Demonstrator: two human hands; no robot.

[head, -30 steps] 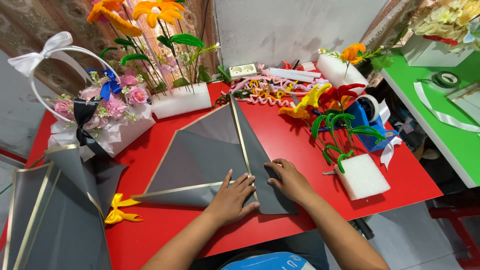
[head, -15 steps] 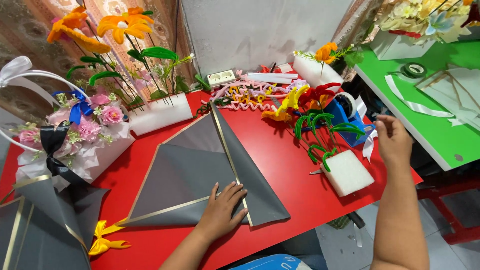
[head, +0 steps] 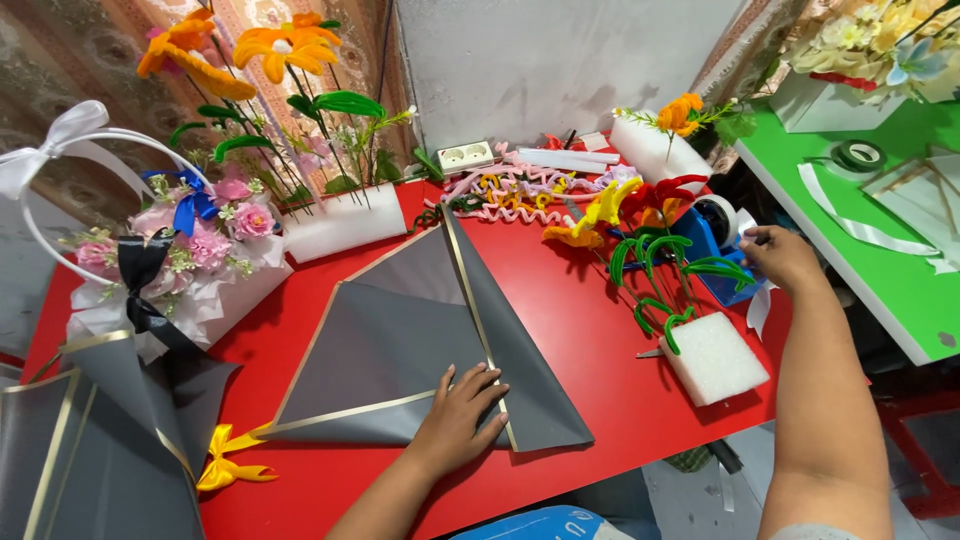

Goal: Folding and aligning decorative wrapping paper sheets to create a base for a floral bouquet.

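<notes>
Right hand [head: 780,258] now at blue tape dispenser [head: 722,262]

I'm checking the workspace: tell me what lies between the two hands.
In the head view, bare red table and the white foam block with green stems lie between the left hand on the grey wrapping paper and the right hand.

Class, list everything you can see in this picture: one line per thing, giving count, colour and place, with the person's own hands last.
Wrapping paper: one folded sheet, grey with gold edge, centre of red table.
Tape dispenser: one, blue, right side of red table.
Foam block: one, white, holding green stems, right front.
Flower basket: one, pink flowers, white handle, left.
Orange flowers: several, in white foam base, back left.
Pipe cleaners: a pile, pink and yellow, back centre.
Yellow bow: one, front left.
Green table: one, right.
Left hand: flat on the wrapping paper.
Right hand: at the tape dispenser.
</notes>
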